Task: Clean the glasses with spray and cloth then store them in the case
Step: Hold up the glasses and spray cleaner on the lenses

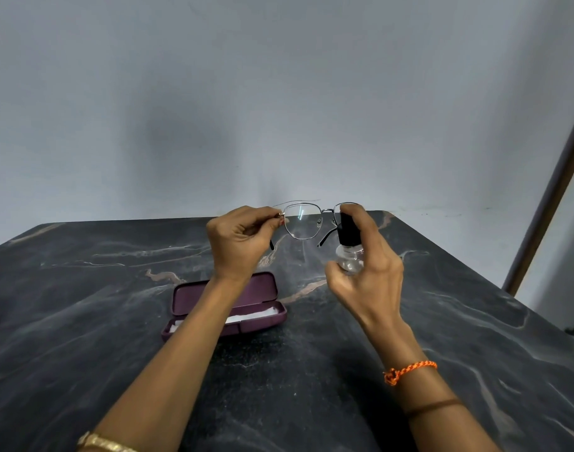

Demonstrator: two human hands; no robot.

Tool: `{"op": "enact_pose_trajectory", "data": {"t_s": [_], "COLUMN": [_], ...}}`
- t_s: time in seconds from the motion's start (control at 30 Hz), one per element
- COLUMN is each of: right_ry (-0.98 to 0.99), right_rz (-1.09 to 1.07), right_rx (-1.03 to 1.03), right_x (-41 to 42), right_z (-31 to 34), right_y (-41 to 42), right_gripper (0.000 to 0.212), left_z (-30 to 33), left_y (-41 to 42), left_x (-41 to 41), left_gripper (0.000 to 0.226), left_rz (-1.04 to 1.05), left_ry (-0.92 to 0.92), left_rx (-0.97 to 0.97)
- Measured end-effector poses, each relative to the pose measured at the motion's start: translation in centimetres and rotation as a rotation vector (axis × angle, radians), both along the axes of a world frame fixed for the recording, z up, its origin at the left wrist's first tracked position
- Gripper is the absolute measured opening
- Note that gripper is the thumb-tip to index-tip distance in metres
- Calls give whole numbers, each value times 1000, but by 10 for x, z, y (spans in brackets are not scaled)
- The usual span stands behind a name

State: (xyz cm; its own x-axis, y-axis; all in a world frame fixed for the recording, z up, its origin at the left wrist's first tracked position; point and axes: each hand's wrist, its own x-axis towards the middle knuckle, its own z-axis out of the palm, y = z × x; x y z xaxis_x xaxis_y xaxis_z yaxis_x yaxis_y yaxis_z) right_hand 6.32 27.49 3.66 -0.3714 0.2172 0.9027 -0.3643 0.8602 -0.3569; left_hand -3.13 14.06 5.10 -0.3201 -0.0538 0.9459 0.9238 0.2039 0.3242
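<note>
Dark marble table (442, 321) vs grey wall; open case (266, 316) w/ cloth (263, 314) inside lies near centre, long axis left-right. Left hand (238, 241) pinches glasses (303, 221) at hinge, held above table, frame running left-right, lenses facing the person. Right hand (365, 275) grips upright bottle (349, 249), forefinger on its black top, beside right lens.

Thin metal glasses (303, 220) are hanging above the table, spray bottle (349, 246) beside; cloth (251, 316) is lying in the open maroon case (227, 308).
</note>
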Motion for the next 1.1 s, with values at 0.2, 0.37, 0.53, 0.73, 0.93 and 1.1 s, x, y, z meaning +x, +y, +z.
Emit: {"op": "enact_pose_trajectory", "data": {"t_s": [0.2, 0.37, 0.53, 0.73, 0.93, 1.1], "right_ry": [32, 14, 26, -17, -58, -112], "right_rz": [48, 55, 26, -195, -362, -404], "right_rx": [-5, 16, -40, -34, -91, -122], "right_x": [3, 1, 2, 0, -1, 2], "right_z": [3, 2, 1, -1, -3, -7], "right_y": [-3, -4, -2, 1, 15, 26], "right_gripper": [81, 76, 72, 90, 95, 86], "left_z": [-1, -2, -1, 0, 1, 2], "left_y": [-1, -2, -3, -4, -5, -5], "left_x": [0, -1, -1, -1, 2, 4], "left_gripper": [13, 13, 13, 13, 14, 14], "left_rz": [0, 9, 10, -3, 2, -8], "left_ry": [-7, -12, -12, -20, 2, 11], "left_rx": [1, -7, 5, 2, -13, -24]}}
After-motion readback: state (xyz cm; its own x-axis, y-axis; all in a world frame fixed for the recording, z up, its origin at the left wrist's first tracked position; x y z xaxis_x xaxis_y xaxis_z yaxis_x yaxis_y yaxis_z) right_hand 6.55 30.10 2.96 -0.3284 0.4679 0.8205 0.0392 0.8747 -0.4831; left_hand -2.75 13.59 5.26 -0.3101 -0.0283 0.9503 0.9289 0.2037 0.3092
